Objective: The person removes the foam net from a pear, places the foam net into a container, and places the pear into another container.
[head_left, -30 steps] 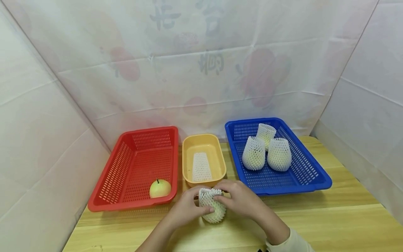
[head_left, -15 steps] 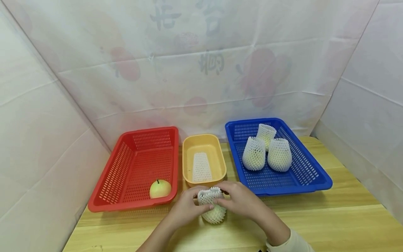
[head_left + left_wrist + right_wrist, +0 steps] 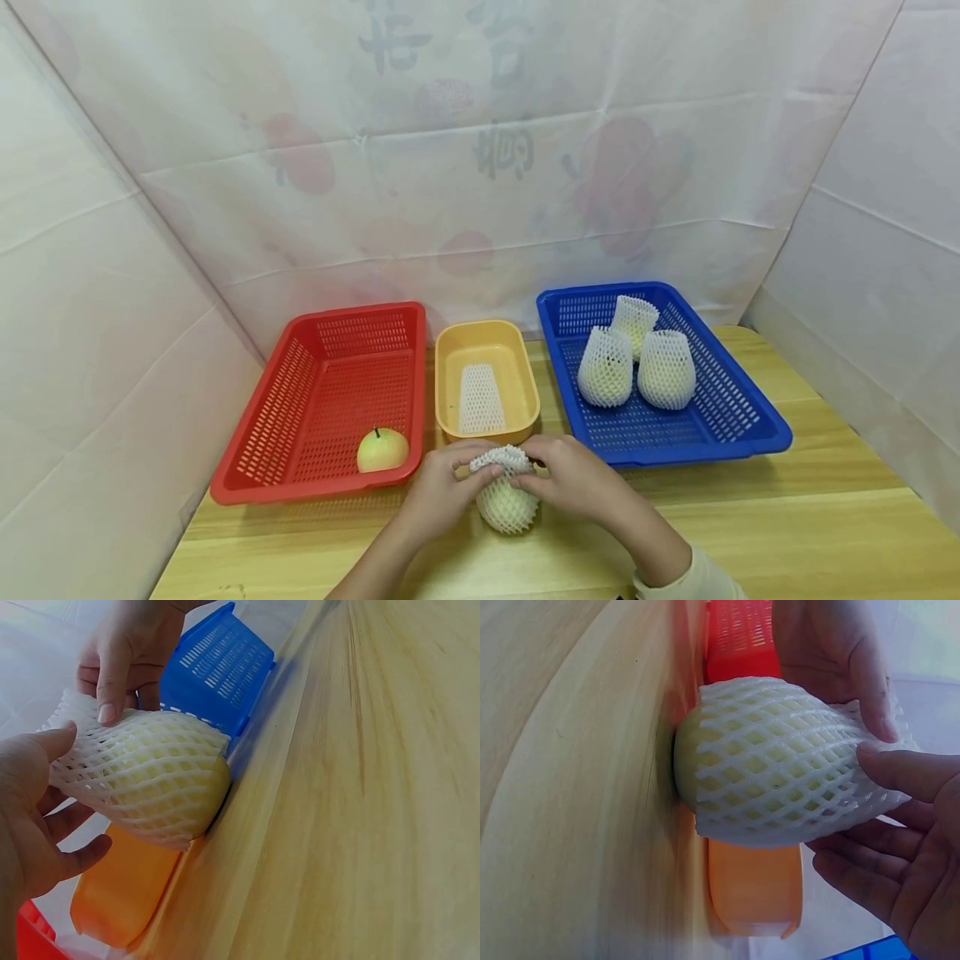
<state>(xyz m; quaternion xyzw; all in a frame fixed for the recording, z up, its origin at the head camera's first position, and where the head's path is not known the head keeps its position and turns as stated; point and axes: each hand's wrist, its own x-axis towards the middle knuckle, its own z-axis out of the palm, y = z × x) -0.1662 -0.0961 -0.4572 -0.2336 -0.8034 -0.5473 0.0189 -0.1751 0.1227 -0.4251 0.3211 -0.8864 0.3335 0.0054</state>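
Observation:
A pale yellow pear stands on the table inside a white foam net, its lower end bare in the right wrist view. My left hand pinches the net's upper rim from the left, thumb in front. From the right, my right hand grips the same rim, thumb on the near side; its other fingers lie partly behind the net. The net's top edge looks bunched between the two hands. Another pear, uncovered with a dark stem, sits in the near right corner of the red basket.
Beyond my hands, a yellow tub holds a flat white foam net. To the right, a blue basket contains three netted fruits. A white patterned cloth hangs behind the wooden table.
The net's mouth, rounder and more upright before, now looks folded over at the top. My left thumb has moved up toward the rim. My right hand has barely moved.

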